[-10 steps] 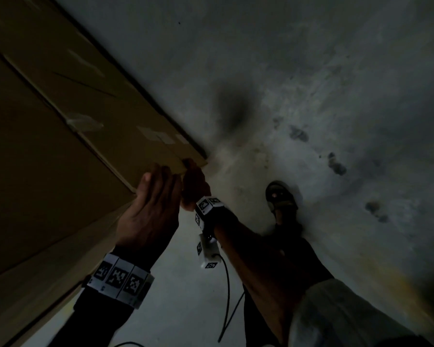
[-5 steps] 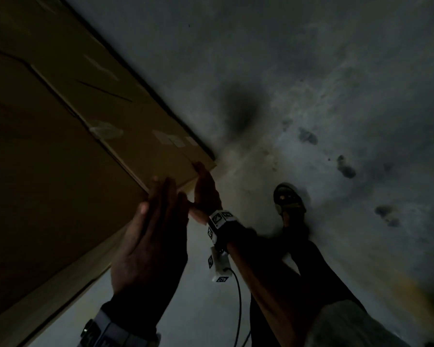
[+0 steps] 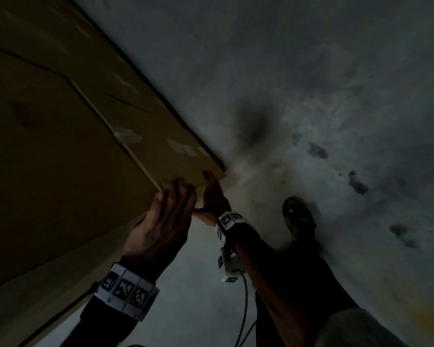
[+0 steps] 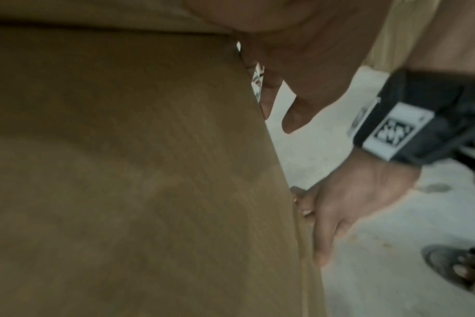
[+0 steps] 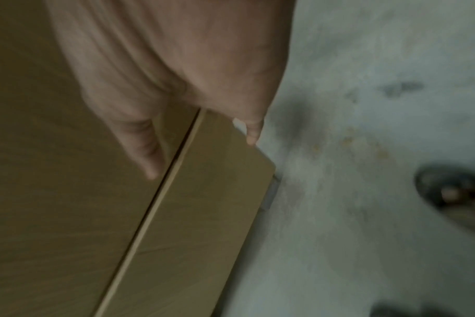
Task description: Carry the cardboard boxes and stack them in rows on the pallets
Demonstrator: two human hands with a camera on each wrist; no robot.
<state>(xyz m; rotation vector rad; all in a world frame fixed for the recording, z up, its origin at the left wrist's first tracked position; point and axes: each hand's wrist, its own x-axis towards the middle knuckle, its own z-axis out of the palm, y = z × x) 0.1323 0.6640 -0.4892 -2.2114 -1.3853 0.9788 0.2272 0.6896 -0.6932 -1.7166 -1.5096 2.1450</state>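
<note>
In the head view a big brown cardboard box (image 3: 60, 159) fills the left, standing on another cardboard box (image 3: 161, 136) whose top juts out toward the floor. My left hand (image 3: 171, 196) lies flat with straight fingers against the upper box's near corner. Just beyond it my right hand (image 3: 211, 189) rests on the corner of the lower box. The right wrist view has my right hand (image 5: 176, 107) with straight fingers (image 5: 147, 154) spread over both cardboard faces (image 5: 209, 203). The left wrist view is mostly box wall (image 4: 122, 171), with my right hand (image 4: 353, 203) at its edge.
Stained grey concrete floor (image 3: 311, 96) stretches to the right of the boxes. My foot in a dark sandal (image 3: 297, 214) stands close to the boxes' corner. A thin cable (image 3: 244, 296) hangs from the device on my right wrist.
Half a second ago my left hand had drawn back off the box; now it is flat against the corner again. My right hand stays on the lower corner.
</note>
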